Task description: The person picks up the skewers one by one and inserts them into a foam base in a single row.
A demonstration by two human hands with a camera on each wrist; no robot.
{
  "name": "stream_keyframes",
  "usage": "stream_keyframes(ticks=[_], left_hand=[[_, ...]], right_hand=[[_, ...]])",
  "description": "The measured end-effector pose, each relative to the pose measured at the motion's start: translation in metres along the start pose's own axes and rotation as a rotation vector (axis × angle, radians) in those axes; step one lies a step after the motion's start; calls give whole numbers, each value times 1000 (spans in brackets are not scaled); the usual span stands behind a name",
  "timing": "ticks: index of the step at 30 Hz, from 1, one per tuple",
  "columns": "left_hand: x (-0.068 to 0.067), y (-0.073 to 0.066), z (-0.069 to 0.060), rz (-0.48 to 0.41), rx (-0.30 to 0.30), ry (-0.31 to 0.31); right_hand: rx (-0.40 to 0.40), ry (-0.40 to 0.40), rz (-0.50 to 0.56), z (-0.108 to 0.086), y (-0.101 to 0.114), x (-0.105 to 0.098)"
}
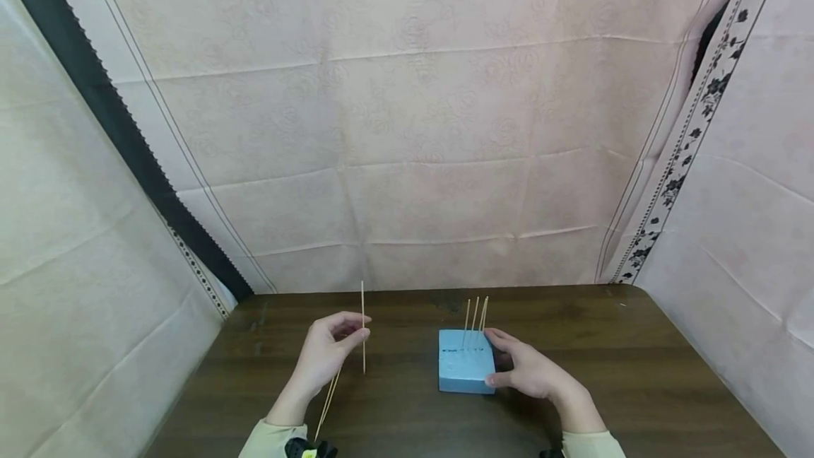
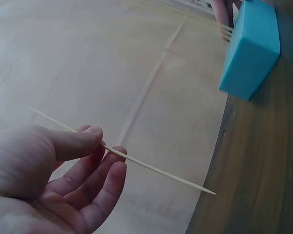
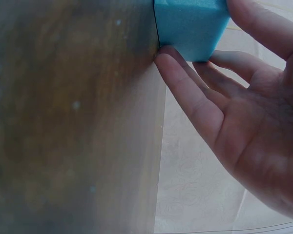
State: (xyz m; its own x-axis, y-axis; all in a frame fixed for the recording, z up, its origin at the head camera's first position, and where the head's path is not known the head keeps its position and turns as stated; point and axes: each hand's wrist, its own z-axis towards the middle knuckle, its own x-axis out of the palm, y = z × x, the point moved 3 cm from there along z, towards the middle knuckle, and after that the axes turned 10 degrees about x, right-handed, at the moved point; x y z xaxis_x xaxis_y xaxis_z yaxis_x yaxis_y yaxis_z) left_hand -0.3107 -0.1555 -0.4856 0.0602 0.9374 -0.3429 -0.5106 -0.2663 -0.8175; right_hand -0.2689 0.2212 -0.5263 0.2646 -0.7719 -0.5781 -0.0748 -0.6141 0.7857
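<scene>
Between thumb and fingertips, my left hand (image 1: 323,353) pinches a thin wooden skewer (image 2: 161,171). In the head view that skewer stands nearly upright; its pointed end shows in the left wrist view. A blue foam block (image 1: 466,382) lies on the table to the right. Several skewers (image 1: 475,315) stick up from its top near the far edge. My right hand (image 1: 537,371) grips the block's right side, thumb at the near corner and fingers along the side and far corner. In the right wrist view, fingers touch the block (image 3: 190,30).
More loose skewers (image 1: 328,401) lie on the dark wooden table (image 1: 394,415), beside and partly behind the left wrist. Pale patterned cloth (image 1: 439,161) hangs behind the table's far edge, with more cloth at both sides.
</scene>
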Motion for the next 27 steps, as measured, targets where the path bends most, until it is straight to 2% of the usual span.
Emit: stream_keyframes(ticks=[4, 12, 21, 27], left_hand=[[9, -6, 2, -3, 33, 8], [21, -14, 4, -11, 32, 33], [24, -19, 4, 21, 49, 46], [28, -20, 3, 9, 50, 53]], right_hand=[[0, 1, 3, 0, 0, 1], [13, -10, -5, -1, 0, 0], [18, -14, -12, 0, -1, 0], [17, -9, -11, 0, -3, 0]])
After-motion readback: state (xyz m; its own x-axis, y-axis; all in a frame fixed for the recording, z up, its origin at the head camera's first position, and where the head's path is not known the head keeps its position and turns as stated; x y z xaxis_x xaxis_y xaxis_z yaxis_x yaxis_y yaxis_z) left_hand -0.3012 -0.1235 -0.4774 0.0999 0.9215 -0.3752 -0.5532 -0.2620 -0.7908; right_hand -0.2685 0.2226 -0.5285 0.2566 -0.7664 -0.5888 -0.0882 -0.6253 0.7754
